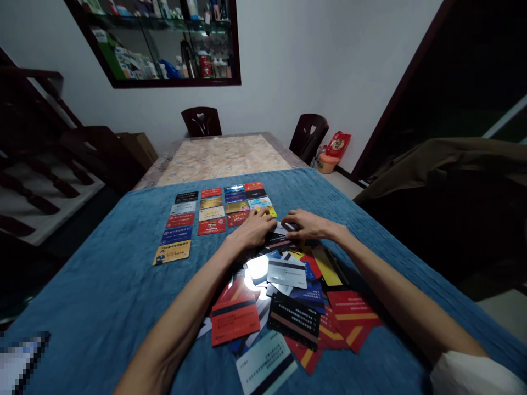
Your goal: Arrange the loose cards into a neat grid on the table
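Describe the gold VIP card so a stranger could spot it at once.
On the blue cloth, find the card columns beyond the loose pile. Follow the leftmost column to its near end. There lies the gold VIP card, next to a blue card and set apart by the dark-suited figure printed at its left.

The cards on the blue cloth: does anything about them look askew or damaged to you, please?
Yes, the near pile of cards lies jumbled at many angles, which stands out against the orderly card columns farther off to the left. I see no clear damage.
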Demonstrator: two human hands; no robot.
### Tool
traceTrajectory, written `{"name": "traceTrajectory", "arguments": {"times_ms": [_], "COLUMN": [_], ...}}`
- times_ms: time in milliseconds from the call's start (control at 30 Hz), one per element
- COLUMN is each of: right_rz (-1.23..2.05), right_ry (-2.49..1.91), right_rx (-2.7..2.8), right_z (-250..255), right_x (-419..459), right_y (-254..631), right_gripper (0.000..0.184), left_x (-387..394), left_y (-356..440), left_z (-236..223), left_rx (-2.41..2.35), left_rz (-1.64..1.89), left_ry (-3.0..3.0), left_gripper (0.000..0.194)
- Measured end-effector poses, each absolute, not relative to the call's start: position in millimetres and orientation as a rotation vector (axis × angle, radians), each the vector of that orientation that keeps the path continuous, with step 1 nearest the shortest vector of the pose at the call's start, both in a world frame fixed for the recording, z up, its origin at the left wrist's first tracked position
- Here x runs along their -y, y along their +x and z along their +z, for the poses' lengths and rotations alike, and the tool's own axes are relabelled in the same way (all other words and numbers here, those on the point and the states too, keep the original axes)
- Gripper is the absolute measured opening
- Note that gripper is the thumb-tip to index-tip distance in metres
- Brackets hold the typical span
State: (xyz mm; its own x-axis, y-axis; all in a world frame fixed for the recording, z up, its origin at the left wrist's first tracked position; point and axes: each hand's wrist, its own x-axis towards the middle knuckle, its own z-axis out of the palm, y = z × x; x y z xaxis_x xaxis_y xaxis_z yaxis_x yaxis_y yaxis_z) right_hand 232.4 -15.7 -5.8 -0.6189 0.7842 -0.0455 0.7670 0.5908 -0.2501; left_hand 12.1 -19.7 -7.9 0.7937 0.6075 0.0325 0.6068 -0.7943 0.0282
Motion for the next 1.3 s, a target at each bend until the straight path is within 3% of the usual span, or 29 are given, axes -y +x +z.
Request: {"name": "traceTrajectory", "arguments": {"times_ms": [200, 300, 500, 700, 967, 1300], "right_rz": [0.453, 0.522, 0.664, 0.807, 0.724, 0.814], "right_ry": [-1.286, -1.274, -1.267, -1.334, -1.405, -1.254], "right_rx": [2.697, 2.688, 2.713, 2.741, 2.849, 3.014], "right_z": [-4.8, -3.5, 1.3, 3.5, 4.9, 19.0], "right_x": [26.0, 28.6, 39.0, 46.5, 55.6, 65.7], "right_y": [235.3, 237.3, 242.8, 247.3, 246.2, 232.2], "right_gripper": [0.040, 0.043, 0.067, 0.069, 0.092, 0.095], "left_x": [25.9, 30.7, 52.9, 84.9, 114.1, 127.4], "left_y": [12.2, 11.1, 3.9, -5.7, -13.5, -36.0], "left_z": [-3.8, -3.0, -0.2, -3.2, 0.2, 5.7], "left_rx": [-0.995, -0.984, -0.969, -0.983, -0.945, -0.880], "left_rz": [-0.049, -0.061, -0.047, -0.023, -0.026, 0.004], "left_ry": [2.919, 2.887, 2.787, 2.795, 2.817, 2.761], "left_gripper": [0.054, 0.050, 0.048, 0.058, 0.062, 0.061]}}
